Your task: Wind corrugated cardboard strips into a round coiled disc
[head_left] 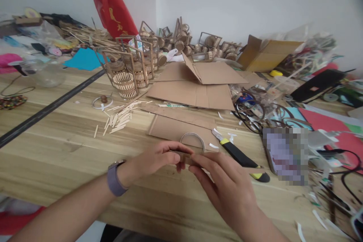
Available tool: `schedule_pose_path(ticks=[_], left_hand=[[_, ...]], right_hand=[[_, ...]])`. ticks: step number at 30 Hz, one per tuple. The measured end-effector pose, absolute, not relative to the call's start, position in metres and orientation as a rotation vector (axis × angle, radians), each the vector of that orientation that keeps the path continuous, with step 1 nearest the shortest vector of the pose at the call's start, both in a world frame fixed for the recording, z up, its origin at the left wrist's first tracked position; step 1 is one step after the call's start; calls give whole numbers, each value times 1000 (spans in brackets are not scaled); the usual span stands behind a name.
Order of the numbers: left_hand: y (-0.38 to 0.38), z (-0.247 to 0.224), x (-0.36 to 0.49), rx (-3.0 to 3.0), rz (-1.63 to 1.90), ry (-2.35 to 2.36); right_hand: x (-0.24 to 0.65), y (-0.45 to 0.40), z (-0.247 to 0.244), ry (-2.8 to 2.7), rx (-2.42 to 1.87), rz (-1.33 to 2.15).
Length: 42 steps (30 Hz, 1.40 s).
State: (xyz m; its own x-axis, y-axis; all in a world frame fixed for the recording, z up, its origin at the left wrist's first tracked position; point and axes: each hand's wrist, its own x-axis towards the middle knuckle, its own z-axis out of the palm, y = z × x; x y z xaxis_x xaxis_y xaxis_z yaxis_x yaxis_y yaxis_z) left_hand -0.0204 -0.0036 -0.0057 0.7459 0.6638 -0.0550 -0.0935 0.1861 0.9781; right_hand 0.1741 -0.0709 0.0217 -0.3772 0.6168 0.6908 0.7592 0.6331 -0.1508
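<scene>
Near the table's front middle, my left hand (163, 159) pinches a small brown strip (185, 159) between thumb and fingers. On the strip's other end, my right hand (224, 176) closes its fingertips. The strip's ends are hidden by the fingers. Just behind the hands a thin pale ring (202, 140) rests against a flat piece of cardboard (167, 128). A black and yellow utility knife (238, 154) lies right of the ring, close to my right hand. Pale short sticks (121, 119) are scattered at the left, beyond my left hand.
Slatted baskets with tall handles (124, 85) stand at back left, more behind. Folded cardboard (193, 92) lies at the centre. A phone with a blurred screen (286, 157), dark coiled strips (252, 107) and cables fill the right. A red bag (113, 11) stands by the wall.
</scene>
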Motion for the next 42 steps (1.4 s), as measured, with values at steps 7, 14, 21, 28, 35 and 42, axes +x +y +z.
schedule_pose_path(ticks=[7,14,21,28,35,42], left_hand=[[-6,-4,-20,1315,580,519],[-8,-2,-21,1317,587,487],[-10,-1,-21,1382,600,512],[-16,3,-15,1288,550,571],[-22,3,-13,1347,620,583],[-27,5,-15,1206,741,457]], right_hand=[[171,-71,19,-2091,-1070,-220],[171,-71,18,-2112,-1064,-235],[169,-71,20,-2086,-1031,-229],[165,-73,19,-2069,-1012,-227],[160,-78,21,-1974,-1014,-242],[161,-77,19,-1929,-957,-60]])
